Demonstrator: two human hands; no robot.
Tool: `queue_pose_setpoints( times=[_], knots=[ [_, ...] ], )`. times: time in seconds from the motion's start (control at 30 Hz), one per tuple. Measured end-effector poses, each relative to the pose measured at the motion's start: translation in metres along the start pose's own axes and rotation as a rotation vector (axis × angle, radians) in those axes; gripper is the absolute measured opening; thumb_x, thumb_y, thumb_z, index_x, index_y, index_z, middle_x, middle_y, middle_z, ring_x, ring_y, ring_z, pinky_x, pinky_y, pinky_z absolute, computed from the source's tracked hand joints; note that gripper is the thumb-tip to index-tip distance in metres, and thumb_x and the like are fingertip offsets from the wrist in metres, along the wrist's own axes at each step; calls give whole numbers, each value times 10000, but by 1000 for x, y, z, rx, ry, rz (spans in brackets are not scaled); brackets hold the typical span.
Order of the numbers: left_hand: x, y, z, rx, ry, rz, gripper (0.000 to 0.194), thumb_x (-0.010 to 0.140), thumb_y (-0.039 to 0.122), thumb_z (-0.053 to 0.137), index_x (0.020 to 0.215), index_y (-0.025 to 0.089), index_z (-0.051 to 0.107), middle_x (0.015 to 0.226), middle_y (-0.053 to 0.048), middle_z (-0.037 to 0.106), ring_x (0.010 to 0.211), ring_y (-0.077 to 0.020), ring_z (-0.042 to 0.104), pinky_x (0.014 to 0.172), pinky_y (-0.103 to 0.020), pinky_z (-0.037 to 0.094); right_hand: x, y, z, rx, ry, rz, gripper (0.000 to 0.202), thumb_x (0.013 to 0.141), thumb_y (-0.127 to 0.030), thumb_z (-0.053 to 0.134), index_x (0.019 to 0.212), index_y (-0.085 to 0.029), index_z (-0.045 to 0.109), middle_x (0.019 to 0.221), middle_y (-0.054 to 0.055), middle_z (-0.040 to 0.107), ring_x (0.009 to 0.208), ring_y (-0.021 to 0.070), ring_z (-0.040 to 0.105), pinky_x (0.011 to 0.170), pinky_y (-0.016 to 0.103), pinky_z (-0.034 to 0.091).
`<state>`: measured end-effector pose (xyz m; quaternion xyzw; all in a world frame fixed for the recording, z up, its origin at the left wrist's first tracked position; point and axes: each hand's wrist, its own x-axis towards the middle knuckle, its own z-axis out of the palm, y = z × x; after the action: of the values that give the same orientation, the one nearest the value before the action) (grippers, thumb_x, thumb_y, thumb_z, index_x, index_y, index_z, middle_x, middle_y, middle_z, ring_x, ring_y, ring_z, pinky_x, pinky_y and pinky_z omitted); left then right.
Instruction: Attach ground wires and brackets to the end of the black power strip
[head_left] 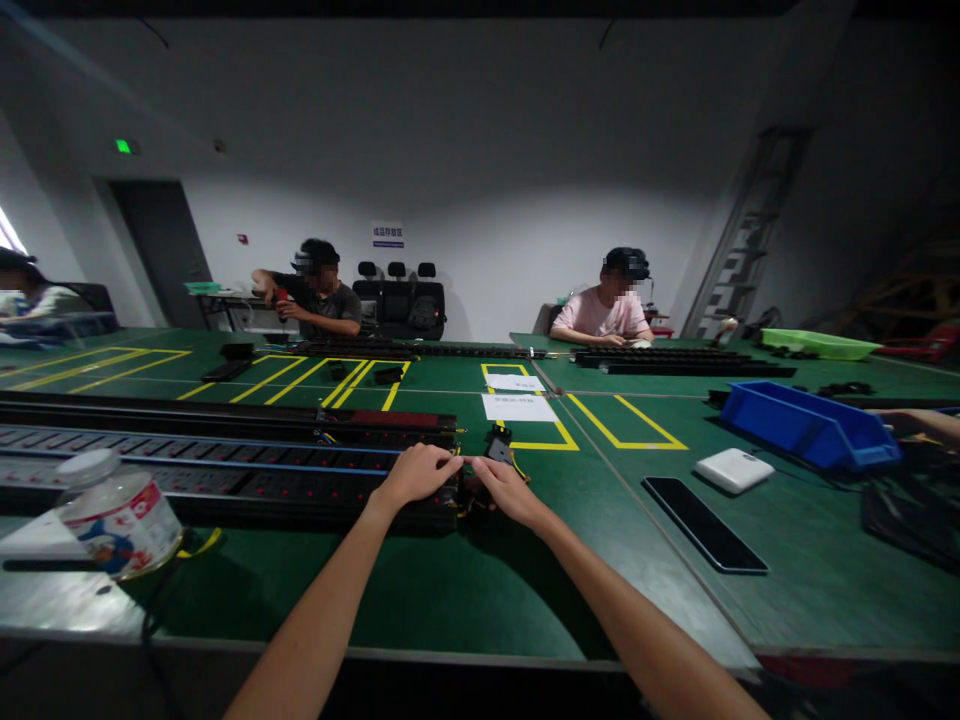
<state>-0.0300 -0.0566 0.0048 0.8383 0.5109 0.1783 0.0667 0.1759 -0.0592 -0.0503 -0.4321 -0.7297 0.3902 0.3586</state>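
Note:
Long black rails [300, 480] with red dots and a blue stripe lie side by side across the left of the green table. Over their right end rests my left hand [420, 474], its fingers bent round the edge. My right hand [506, 488] is just to the right, fingers curled over a small dark part at the rail end. The fingertips of both hands nearly meet. What lies under them is too dark and small to name. A black piece [498, 444] with yellow wires sits just behind my right hand.
A clear jar [124, 515] stands at the left front. On the right are a phone [705, 524], a white box [734, 470] and a blue bin [810, 425]. Paper labels [519, 407] lie ahead. People sit across the table and at the left; another person's hand shows far right.

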Motion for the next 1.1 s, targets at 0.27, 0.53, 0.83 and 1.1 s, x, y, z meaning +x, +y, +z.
queue_pose_setpoints(
  times=[0.27,0.53,0.83,1.1],
  knots=[
    [0,-1,0,-17,-3,-2,541,951,618,366,947,271,781,982,-66,774,954,-271,699,811,-307,472,-1,0,0,3,0,-14,617,983,-633,332,1340,-214,612,938,74,670,730,181,623,471,221,494],
    [1,-2,2,-6,-2,-7,548,957,616,355,955,275,785,962,-63,776,948,-268,703,793,-302,476,-1,1,1,2,2,-18,637,972,-663,332,1330,-220,618,936,73,673,751,189,629,468,217,486],
    [1,-3,3,-7,1,3,525,960,604,362,963,292,784,968,-50,777,945,-263,704,797,-302,476,-2,-1,0,8,2,-12,641,967,-669,334,1334,-224,612,948,77,687,772,201,640,466,222,487],
    [1,-2,2,-4,1,8,525,960,604,358,982,294,782,988,-49,775,960,-269,704,783,-303,476,-1,-1,0,12,-6,-12,640,969,-669,330,1329,-222,613,954,76,693,771,198,644,477,223,493]
  ],
)
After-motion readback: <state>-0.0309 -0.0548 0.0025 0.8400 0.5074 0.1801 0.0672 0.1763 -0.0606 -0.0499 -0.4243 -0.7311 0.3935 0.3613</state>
